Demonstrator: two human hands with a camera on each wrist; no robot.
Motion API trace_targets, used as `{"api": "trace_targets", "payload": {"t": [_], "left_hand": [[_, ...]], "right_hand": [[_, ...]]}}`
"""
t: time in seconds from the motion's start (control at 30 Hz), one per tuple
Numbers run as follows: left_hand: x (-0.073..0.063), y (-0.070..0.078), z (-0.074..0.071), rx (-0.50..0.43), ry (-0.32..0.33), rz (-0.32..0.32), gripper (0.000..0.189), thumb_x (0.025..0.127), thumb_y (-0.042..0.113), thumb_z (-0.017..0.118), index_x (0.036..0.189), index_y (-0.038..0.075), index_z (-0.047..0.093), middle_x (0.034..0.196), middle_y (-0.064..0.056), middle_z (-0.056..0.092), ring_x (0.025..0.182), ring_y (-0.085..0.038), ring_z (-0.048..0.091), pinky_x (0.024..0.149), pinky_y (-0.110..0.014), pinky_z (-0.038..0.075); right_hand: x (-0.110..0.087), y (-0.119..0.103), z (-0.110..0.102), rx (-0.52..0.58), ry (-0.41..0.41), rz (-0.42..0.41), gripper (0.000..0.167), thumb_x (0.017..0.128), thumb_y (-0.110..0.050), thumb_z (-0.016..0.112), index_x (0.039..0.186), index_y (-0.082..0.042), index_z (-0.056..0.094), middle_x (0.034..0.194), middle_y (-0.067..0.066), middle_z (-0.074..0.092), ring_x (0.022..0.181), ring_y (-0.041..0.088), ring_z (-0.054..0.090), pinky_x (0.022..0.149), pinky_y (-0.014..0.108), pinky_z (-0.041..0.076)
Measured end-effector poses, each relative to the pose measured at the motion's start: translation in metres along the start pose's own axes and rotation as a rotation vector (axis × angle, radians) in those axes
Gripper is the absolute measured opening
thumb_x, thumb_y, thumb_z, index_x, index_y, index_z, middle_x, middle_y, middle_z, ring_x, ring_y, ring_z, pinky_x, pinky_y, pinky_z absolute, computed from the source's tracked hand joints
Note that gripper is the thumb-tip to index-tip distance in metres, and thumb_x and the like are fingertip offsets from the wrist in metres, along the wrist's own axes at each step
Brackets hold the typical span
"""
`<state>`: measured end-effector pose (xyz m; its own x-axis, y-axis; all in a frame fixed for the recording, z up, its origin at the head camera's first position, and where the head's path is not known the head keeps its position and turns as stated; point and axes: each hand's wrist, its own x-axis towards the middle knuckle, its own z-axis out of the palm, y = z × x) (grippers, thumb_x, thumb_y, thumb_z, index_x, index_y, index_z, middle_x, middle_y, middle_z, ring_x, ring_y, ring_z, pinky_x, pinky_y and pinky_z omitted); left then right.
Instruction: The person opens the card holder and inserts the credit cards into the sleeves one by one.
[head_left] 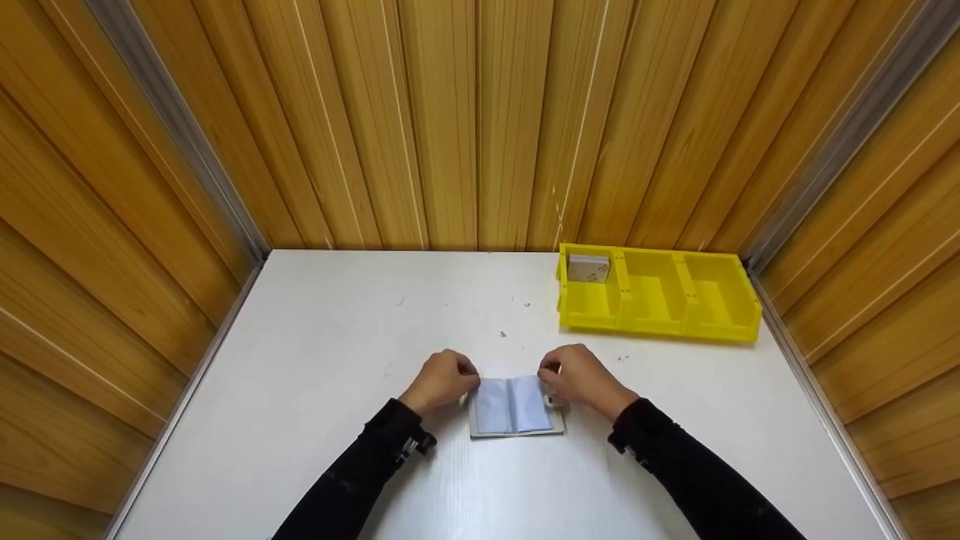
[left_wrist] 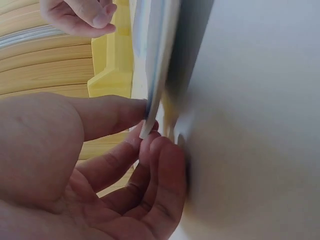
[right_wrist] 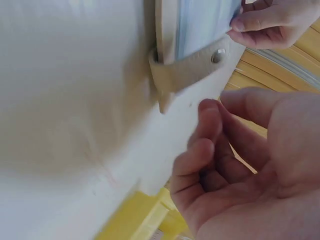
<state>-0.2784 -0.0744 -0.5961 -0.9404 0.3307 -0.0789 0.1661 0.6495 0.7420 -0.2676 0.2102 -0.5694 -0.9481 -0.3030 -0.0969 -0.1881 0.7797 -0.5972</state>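
Observation:
A small card holder (head_left: 517, 433) with clear bluish sleeves lies spread on the white table, between both hands. My left hand (head_left: 442, 381) pinches the cover's left edge, thumb above and fingers beneath, as the left wrist view shows (left_wrist: 120, 165). My right hand (head_left: 589, 379) is by the upper right corner of the sleeves (head_left: 531, 401). In the right wrist view its fingers (right_wrist: 187, 172) are loosely curled, with the thumb near the index fingertip and nothing visible between them. A pale strap (right_wrist: 187, 70) with a metal snap sticks out from the cover, apart from those fingers.
Toward the back right of the white table (head_left: 337, 322) stands a yellow bin (head_left: 660, 328) with three compartments. A pale boxy item (head_left: 588, 268) stands in its left compartment. Wood-patterned walls (head_left: 450, 127) enclose the back and sides.

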Motion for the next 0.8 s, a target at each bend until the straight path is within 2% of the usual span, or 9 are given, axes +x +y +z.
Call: {"api": "trace_targets", "payload": {"t": [0.1,0.3,0.4,0.53,0.77,0.8], "left_hand": [[0.000,0.000,-0.001,-0.004,-0.002,-0.014,0.011,0.094,0.015,0.079,0.097,0.006,0.084,0.091,-0.006,0.081,0.081,-0.015,0.066,0.079,-0.034,0.058],[0.000,-0.001,0.000,0.006,0.004,-0.001,0.010,0.094,0.014,0.079,0.096,0.006,0.084,0.092,-0.006,0.081,0.085,-0.017,0.067,0.083,-0.037,0.059],[0.001,-0.002,0.002,0.017,0.018,0.014,0.009,0.094,0.013,0.079,0.095,0.006,0.084,0.090,-0.006,0.080,0.085,-0.017,0.067,0.082,-0.037,0.058],[0.002,-0.003,0.005,0.029,0.024,0.020,0.009,0.094,0.013,0.080,0.095,0.006,0.084,0.090,-0.006,0.080,0.086,-0.017,0.068,0.083,-0.037,0.058],[0.002,-0.006,0.006,0.023,0.033,0.013,0.010,0.093,0.014,0.078,0.094,0.007,0.084,0.089,-0.004,0.080,0.086,-0.017,0.069,0.082,-0.036,0.059],[0.006,-0.016,0.010,0.027,0.044,0.041,0.011,0.094,0.017,0.078,0.093,0.008,0.084,0.088,-0.003,0.079,0.085,-0.017,0.068,0.081,-0.035,0.058]], "right_hand": [[0.007,-0.005,-0.005,-0.039,-0.076,0.041,0.015,0.104,-0.017,0.074,0.097,-0.009,0.085,0.091,0.000,0.075,0.086,0.015,0.063,0.085,0.037,0.057],[0.016,-0.006,-0.004,-0.165,-0.131,-0.040,0.014,0.102,-0.017,0.077,0.092,-0.009,0.084,0.087,0.001,0.074,0.086,0.016,0.061,0.086,0.041,0.055],[0.018,-0.005,-0.001,-0.213,-0.150,-0.041,0.014,0.101,-0.018,0.079,0.090,-0.010,0.083,0.086,0.001,0.071,0.086,0.017,0.060,0.086,0.041,0.054],[0.018,-0.005,0.003,-0.246,-0.150,-0.011,0.015,0.101,-0.020,0.080,0.089,-0.011,0.080,0.087,0.002,0.068,0.089,0.019,0.059,0.089,0.043,0.053],[0.017,-0.006,0.007,-0.275,-0.124,-0.031,0.020,0.102,-0.021,0.080,0.085,-0.014,0.073,0.086,0.002,0.065,0.088,0.021,0.057,0.087,0.043,0.052],[0.017,-0.006,0.008,-0.273,-0.122,-0.032,0.021,0.102,-0.021,0.080,0.084,-0.014,0.072,0.085,0.002,0.064,0.088,0.021,0.057,0.086,0.043,0.051]]}}
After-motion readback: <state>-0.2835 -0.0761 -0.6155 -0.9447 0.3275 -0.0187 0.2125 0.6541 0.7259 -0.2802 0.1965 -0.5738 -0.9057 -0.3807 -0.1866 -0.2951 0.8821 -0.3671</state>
